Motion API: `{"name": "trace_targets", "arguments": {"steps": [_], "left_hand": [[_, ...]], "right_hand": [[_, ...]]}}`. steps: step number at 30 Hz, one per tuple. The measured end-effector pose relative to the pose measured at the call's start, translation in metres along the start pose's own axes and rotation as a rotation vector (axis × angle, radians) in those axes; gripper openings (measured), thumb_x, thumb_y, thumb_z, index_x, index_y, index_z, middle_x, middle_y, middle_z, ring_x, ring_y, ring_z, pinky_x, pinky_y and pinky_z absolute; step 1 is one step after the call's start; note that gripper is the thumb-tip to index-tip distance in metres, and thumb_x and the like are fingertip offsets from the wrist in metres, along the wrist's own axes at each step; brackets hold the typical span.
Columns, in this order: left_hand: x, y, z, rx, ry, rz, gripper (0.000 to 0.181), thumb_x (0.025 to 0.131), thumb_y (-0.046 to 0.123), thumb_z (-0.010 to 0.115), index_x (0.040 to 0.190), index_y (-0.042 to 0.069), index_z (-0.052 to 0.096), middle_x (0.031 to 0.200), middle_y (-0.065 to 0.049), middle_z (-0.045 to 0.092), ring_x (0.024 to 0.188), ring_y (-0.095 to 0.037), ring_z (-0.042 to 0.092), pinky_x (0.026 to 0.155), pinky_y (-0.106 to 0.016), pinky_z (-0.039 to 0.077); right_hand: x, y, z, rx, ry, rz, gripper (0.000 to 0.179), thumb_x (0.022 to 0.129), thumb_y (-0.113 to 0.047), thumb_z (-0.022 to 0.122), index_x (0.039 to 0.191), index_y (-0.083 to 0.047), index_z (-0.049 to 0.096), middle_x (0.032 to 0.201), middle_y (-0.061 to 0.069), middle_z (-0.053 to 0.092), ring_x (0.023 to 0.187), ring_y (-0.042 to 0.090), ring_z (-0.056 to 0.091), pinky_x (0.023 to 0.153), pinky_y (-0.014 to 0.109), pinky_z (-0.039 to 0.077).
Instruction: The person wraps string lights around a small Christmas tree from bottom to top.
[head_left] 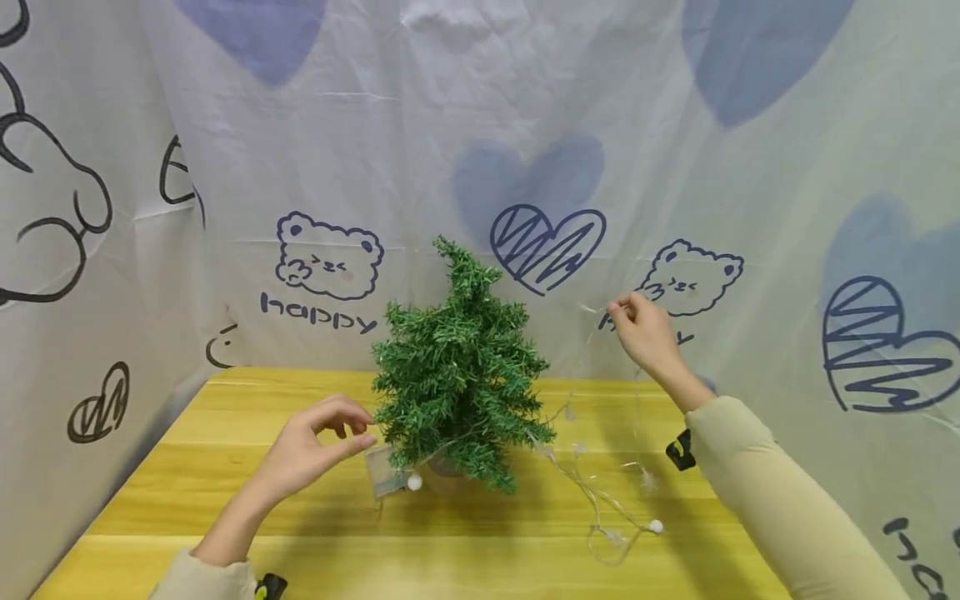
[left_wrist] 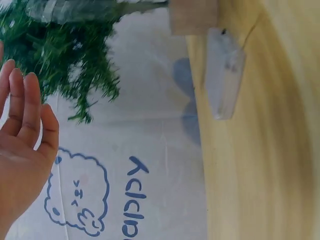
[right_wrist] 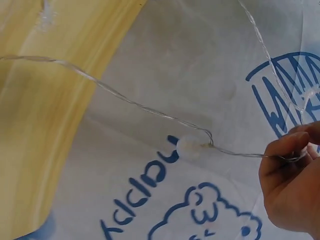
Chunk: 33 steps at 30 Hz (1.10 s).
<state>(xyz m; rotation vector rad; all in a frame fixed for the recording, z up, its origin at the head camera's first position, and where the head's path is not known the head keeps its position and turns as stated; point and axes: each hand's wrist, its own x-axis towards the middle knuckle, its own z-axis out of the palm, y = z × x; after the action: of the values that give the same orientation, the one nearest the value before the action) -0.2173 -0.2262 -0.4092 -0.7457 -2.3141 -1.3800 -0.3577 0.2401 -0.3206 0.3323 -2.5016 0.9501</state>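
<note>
A small green artificial Christmas tree (head_left: 457, 367) stands upright on the table. My left hand (head_left: 303, 450) is at its lower left, fingers relaxed and apart; the left wrist view shows that hand (left_wrist: 22, 150) holding nothing. To the right of the tree, my right hand (head_left: 648, 337) is raised and pinches the clear wire of a string of lights. In the right wrist view the wire (right_wrist: 150, 111) runs from the fingers past a white bulb (right_wrist: 190, 146). Loose loops of the string lights (head_left: 656, 527) lie on the table. A clear battery box (head_left: 384, 475) rests beside the tree's base.
The yellow wood-grain table (head_left: 187, 483) meets a pale curtain (head_left: 420, 167) printed with hearts and bears at the back. More of this fabric hangs at both sides. Dark straps are partly visible at both sleeves (head_left: 765, 467).
</note>
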Motion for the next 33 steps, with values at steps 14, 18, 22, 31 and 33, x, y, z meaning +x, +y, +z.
{"name": "trace_targets", "arguments": {"steps": [14, 18, 22, 31, 33], "left_hand": [[0.145, -0.012, -0.035, -0.174, -0.1, -0.316, 0.041, 0.108, 0.035, 0.059, 0.133, 0.003, 0.063, 0.09, -0.002, 0.06, 0.075, -0.016, 0.053, 0.068, -0.026, 0.049], [0.188, -0.014, -0.028, -0.102, -0.216, -0.321, 0.043, 0.108, 0.037, 0.058, 0.137, 0.005, 0.062, 0.108, -0.011, 0.065, 0.085, -0.019, 0.058, 0.074, -0.029, 0.05], [0.222, -0.015, -0.017, -0.07, -0.341, -0.282, 0.042, 0.108, 0.035, 0.058, 0.137, 0.004, 0.062, 0.123, -0.024, 0.064, 0.102, -0.036, 0.061, 0.08, -0.037, 0.053], [0.265, 0.003, 0.001, 0.001, -0.43, -0.336, 0.035, 0.111, 0.021, 0.051, 0.131, -0.005, 0.06, 0.13, -0.027, 0.064, 0.088, -0.025, 0.064, 0.101, -0.055, 0.05], [0.27, 0.007, 0.005, 0.009, -0.427, -0.369, 0.028, 0.111, 0.017, 0.049, 0.113, -0.006, 0.066, 0.133, -0.029, 0.063, 0.076, -0.021, 0.061, 0.106, -0.056, 0.047]], "right_hand": [[0.067, -0.044, 0.022, -0.204, -0.269, -0.081, 0.028, 0.11, -0.022, 0.052, 0.12, 0.001, 0.066, 0.096, 0.018, 0.07, 0.073, 0.026, 0.06, 0.066, 0.039, 0.051], [0.081, -0.059, 0.033, -0.228, -0.327, -0.112, 0.029, 0.111, -0.024, 0.052, 0.123, -0.002, 0.065, 0.11, 0.018, 0.072, 0.089, 0.029, 0.067, 0.076, 0.044, 0.056], [0.091, -0.078, 0.043, -0.227, -0.375, -0.151, 0.03, 0.112, -0.026, 0.052, 0.127, -0.005, 0.065, 0.112, 0.016, 0.072, 0.089, 0.029, 0.068, 0.077, 0.045, 0.056], [0.107, -0.12, 0.061, -0.233, -0.416, -0.351, 0.026, 0.111, -0.028, 0.054, 0.125, -0.01, 0.068, 0.102, 0.011, 0.073, 0.074, 0.02, 0.065, 0.071, 0.04, 0.054], [0.108, -0.126, 0.063, -0.243, -0.415, -0.367, 0.025, 0.11, -0.028, 0.055, 0.123, -0.011, 0.068, 0.097, 0.008, 0.072, 0.072, 0.019, 0.064, 0.068, 0.038, 0.052]]}}
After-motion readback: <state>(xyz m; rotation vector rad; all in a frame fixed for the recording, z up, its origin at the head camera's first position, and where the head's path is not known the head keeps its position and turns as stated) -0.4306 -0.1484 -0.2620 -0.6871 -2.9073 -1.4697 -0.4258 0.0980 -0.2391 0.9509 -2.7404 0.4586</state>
